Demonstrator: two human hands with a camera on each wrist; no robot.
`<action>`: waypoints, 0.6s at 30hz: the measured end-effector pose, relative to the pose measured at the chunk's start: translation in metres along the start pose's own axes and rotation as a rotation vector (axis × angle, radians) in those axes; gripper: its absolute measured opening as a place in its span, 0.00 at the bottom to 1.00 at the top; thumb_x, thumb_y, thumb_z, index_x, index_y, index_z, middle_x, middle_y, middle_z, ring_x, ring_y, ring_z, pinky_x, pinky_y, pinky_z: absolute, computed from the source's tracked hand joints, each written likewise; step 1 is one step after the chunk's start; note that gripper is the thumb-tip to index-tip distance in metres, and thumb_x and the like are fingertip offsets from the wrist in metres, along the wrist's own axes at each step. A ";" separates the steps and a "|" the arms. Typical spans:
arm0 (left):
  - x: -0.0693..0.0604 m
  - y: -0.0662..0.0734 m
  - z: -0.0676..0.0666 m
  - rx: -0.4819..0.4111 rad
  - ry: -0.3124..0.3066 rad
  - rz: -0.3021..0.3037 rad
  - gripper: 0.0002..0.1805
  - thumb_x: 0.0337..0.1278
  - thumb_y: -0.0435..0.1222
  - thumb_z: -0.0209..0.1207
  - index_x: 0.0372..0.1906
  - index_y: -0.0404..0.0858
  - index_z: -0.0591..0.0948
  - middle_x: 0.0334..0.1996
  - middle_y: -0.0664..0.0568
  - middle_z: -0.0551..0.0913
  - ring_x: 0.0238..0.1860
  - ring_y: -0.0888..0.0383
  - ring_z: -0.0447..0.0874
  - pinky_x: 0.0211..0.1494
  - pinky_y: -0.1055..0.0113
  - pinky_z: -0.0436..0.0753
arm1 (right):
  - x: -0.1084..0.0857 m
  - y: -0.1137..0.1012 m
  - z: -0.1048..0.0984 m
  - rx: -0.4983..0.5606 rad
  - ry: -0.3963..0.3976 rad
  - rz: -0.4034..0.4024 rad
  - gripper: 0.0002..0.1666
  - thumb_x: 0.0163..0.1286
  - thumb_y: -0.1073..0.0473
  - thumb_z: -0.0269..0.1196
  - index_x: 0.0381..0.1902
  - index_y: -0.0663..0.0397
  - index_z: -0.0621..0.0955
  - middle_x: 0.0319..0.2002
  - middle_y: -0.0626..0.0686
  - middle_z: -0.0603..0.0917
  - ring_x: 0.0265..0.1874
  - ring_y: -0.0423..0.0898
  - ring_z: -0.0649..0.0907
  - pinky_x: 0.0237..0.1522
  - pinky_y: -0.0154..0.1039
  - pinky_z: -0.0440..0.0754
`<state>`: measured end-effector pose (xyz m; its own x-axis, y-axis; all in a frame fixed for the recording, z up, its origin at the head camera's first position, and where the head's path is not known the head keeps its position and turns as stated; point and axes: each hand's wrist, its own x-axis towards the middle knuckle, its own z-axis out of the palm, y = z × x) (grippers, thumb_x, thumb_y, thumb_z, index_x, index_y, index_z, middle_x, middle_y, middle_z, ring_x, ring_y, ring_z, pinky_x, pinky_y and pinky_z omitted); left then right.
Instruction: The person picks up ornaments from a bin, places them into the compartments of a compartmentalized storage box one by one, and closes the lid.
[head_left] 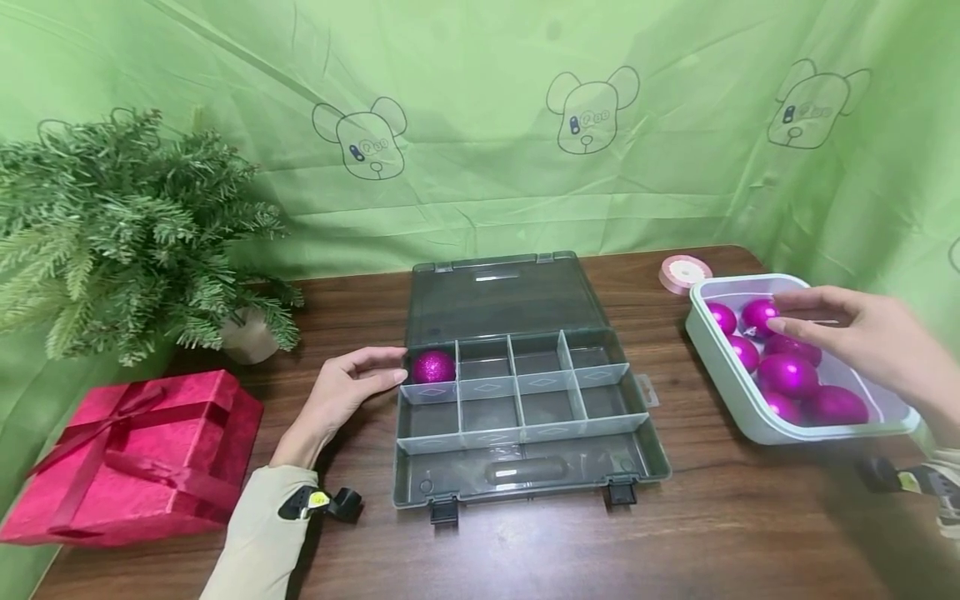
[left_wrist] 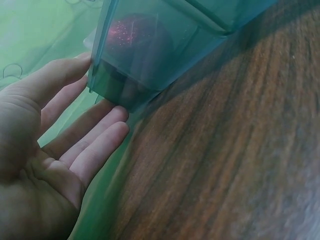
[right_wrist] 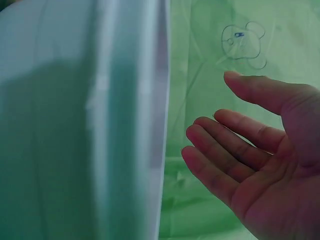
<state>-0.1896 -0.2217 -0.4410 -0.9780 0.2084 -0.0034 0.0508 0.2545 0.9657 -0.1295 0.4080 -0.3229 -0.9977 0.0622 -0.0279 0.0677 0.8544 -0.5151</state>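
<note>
A grey divided storage box (head_left: 525, 433) lies with its lid (head_left: 506, 300) folded back. One glittery magenta bauble (head_left: 433, 367) sits in its back left compartment. My left hand (head_left: 348, 396) touches the box's left side, fingertips at its back left corner; in the left wrist view the hand's (left_wrist: 60, 115) fingers are fairly straight along the outside wall. My right hand (head_left: 855, 329) is over a pale tub (head_left: 708, 354), thumb and fingertips beside a shiny magenta bauble (head_left: 759, 317). In the right wrist view that hand (right_wrist: 255, 150) is spread with nothing in it.
Several more magenta baubles (head_left: 787, 375) lie in the tub. A roll of pink ribbon (head_left: 684, 273) is behind it. On the left stand a small artificial fir tree (head_left: 135, 233) and a red gift box (head_left: 142, 458) with a bow. A green curtain (head_left: 480, 125) hangs behind the wooden table (head_left: 525, 550).
</note>
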 end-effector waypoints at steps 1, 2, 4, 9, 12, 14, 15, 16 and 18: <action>0.000 0.000 0.000 0.000 0.000 0.003 0.23 0.63 0.40 0.76 0.60 0.39 0.88 0.57 0.46 0.88 0.50 0.59 0.90 0.52 0.70 0.85 | 0.000 0.002 0.001 0.013 -0.006 0.005 0.38 0.76 0.37 0.67 0.73 0.54 0.76 0.64 0.74 0.78 0.63 0.79 0.73 0.50 0.70 0.69; 0.000 0.000 0.000 0.001 0.000 0.004 0.23 0.63 0.40 0.76 0.61 0.39 0.88 0.57 0.46 0.88 0.50 0.59 0.90 0.52 0.70 0.85 | 0.001 0.005 0.002 0.023 -0.007 0.007 0.38 0.76 0.38 0.67 0.73 0.54 0.76 0.64 0.74 0.78 0.63 0.79 0.72 0.51 0.71 0.68; 0.000 -0.001 0.000 0.001 -0.001 0.006 0.23 0.63 0.40 0.76 0.61 0.38 0.88 0.57 0.46 0.88 0.50 0.59 0.90 0.52 0.70 0.85 | 0.001 0.008 0.005 0.036 -0.007 0.013 0.38 0.76 0.38 0.67 0.73 0.55 0.76 0.64 0.75 0.78 0.63 0.80 0.72 0.53 0.74 0.67; 0.000 0.000 0.000 0.000 -0.004 0.000 0.23 0.62 0.40 0.76 0.60 0.39 0.88 0.57 0.46 0.88 0.50 0.58 0.90 0.52 0.70 0.85 | 0.003 0.015 0.012 0.024 0.014 0.014 0.39 0.75 0.39 0.69 0.71 0.59 0.77 0.60 0.75 0.81 0.61 0.80 0.74 0.52 0.67 0.69; 0.000 0.001 0.001 0.004 -0.008 -0.003 0.23 0.62 0.41 0.76 0.61 0.39 0.88 0.58 0.47 0.88 0.51 0.58 0.90 0.53 0.69 0.85 | 0.005 0.018 0.014 -0.010 0.018 0.006 0.39 0.74 0.39 0.70 0.70 0.59 0.78 0.59 0.74 0.82 0.60 0.78 0.76 0.48 0.60 0.70; 0.001 0.002 0.001 0.007 -0.009 -0.004 0.23 0.62 0.41 0.76 0.60 0.39 0.88 0.58 0.47 0.88 0.51 0.58 0.90 0.53 0.69 0.85 | 0.007 0.018 0.014 -0.040 0.013 -0.009 0.38 0.74 0.39 0.70 0.70 0.59 0.79 0.58 0.73 0.83 0.58 0.78 0.77 0.45 0.56 0.69; 0.001 0.001 0.000 0.010 -0.009 -0.002 0.23 0.62 0.41 0.76 0.60 0.40 0.88 0.58 0.47 0.88 0.51 0.58 0.90 0.53 0.69 0.85 | 0.008 0.018 0.015 -0.058 0.010 -0.016 0.38 0.74 0.40 0.70 0.69 0.59 0.79 0.57 0.73 0.83 0.58 0.79 0.76 0.45 0.56 0.69; 0.001 0.001 0.000 0.010 -0.010 -0.002 0.23 0.62 0.41 0.76 0.60 0.40 0.88 0.58 0.47 0.88 0.51 0.58 0.90 0.53 0.69 0.85 | 0.008 0.017 0.016 -0.072 0.006 -0.026 0.37 0.74 0.40 0.70 0.69 0.59 0.79 0.57 0.73 0.83 0.58 0.80 0.76 0.45 0.58 0.69; 0.001 0.000 -0.001 0.010 -0.008 -0.002 0.23 0.62 0.41 0.77 0.60 0.40 0.88 0.58 0.47 0.88 0.51 0.58 0.90 0.53 0.69 0.85 | 0.010 0.018 0.017 -0.090 0.004 -0.043 0.36 0.75 0.42 0.70 0.69 0.60 0.80 0.57 0.72 0.84 0.58 0.82 0.75 0.45 0.59 0.70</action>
<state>-0.1904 -0.2227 -0.4402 -0.9764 0.2157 -0.0078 0.0508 0.2644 0.9631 -0.1383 0.4152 -0.3474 -0.9997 0.0260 -0.0037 0.0250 0.8993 -0.4366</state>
